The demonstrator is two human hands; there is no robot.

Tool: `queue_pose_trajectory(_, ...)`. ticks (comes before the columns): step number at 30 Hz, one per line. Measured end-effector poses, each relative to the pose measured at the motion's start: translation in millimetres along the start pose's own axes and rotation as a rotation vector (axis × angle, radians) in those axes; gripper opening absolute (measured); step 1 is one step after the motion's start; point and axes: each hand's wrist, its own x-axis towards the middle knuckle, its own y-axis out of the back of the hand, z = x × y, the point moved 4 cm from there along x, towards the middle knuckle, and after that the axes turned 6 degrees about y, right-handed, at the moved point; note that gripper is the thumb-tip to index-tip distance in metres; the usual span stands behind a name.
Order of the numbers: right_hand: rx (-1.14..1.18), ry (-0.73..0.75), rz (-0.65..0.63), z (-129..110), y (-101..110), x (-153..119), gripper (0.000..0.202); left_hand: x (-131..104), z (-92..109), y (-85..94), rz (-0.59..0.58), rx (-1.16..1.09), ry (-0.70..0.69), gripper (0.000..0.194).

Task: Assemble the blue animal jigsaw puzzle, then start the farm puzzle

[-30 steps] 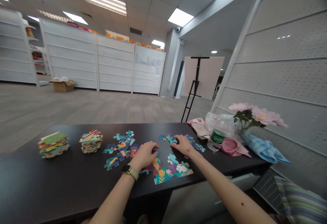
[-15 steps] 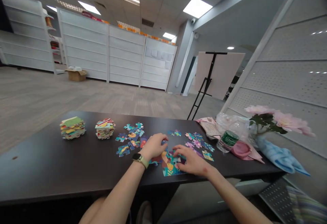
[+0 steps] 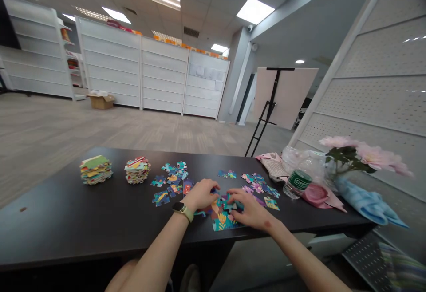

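A partly joined jigsaw puzzle point(image 3: 221, 222) with a yellow plant on teal lies near the front edge of the dark table. My left hand point(image 3: 201, 195), with a watch on its wrist, is over the puzzle's left part, its fingers curved and apart from the thumb. At the right, my right hand point(image 3: 245, 207) has its thumb and fingers closed about a teal puzzle piece point(image 3: 226, 202) at the puzzle's surface. The hands cover much of the puzzle's middle. Loose puzzle pieces point(image 3: 160, 198) lie left of my left hand, with more puzzle pieces point(image 3: 256, 187) beyond my right hand.
Two stacks of puzzle pieces, one green-topped point(image 3: 96, 170) and one red-striped point(image 3: 137, 170), stand on the table's point(image 3: 83, 221) left. At the right are a green-labelled bottle point(image 3: 297, 183), clear plastic, pink wrapping point(image 3: 316, 194), a blue cloth point(image 3: 362, 199) and pink flowers point(image 3: 369, 154).
My left hand has shifted slightly down over the puzzle. My right hand stays almost in place, fingers at the teal piece. The view has tilted a little.
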Motion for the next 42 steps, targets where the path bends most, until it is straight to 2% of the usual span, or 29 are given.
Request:
queue_pose_trajectory(4, -0.074, -0.115, 0.203, 3, 6, 1, 0.032, 0, 1, 1.5, -0.003, -0.053, -0.003, 0.024)
queue_pose_trajectory(7, -0.069, -0.12, 0.285, -3, 2, 0, 0.031, -1, 8, -1.9, -0.022, -0.135, -0.024, 0.025)
queue_pose_trajectory(10, -0.064, -0.087, 0.327, -13, -5, -3, 0.027, 0, 16, -7.8, -0.027, -0.223, -0.035, 0.03)
queue_pose_trajectory(15, -0.03, -0.052, 0.303, -22, -13, -17, 0.033, 4, 23, -10.4, 0.014, -0.349, -0.016, 0.03)
queue_pose_trajectory(18, -0.019, -0.071, 0.371, -15, -8, -28, 0.042, 5, 25, -10.3, 0.005, -0.389, -0.018, 0.024)
queue_pose_trajectory(22, 0.03, -0.214, 0.517, 11, -3, -40, 0.043, 4, 25, -12.5, -0.008, -0.405, -0.003, 0.02)
queue_pose_trajectory(26, 0.092, -0.285, 0.521, 24, -9, -42, 0.035, 4, 25, -13.6, -0.01, -0.418, -0.006, 0.02)
queue_pose_trajectory(31, 0.079, -0.269, 0.485, 13, -12, -37, 0.029, 5, 26, -13.6, 0.012, -0.43, -0.023, 0.02)
queue_pose_trajectory(35, 0.113, -0.234, 0.467, 9, -10, -37, 0.042, 3, 36, -18.0, 0.049, -0.443, -0.033, 0.026)
queue_pose_trajectory(39, 0.209, -0.275, 0.509, 26, -8, -40, 0.042, 2, 46, -17.9, 0.085, -0.405, -0.036, 0.026)
queue_pose_trajectory(42, 0.343, -0.341, 0.59, 41, -7, -43, 0.043, -1, 37, -2.5, 0.181, -0.328, 0.005, 0.025)
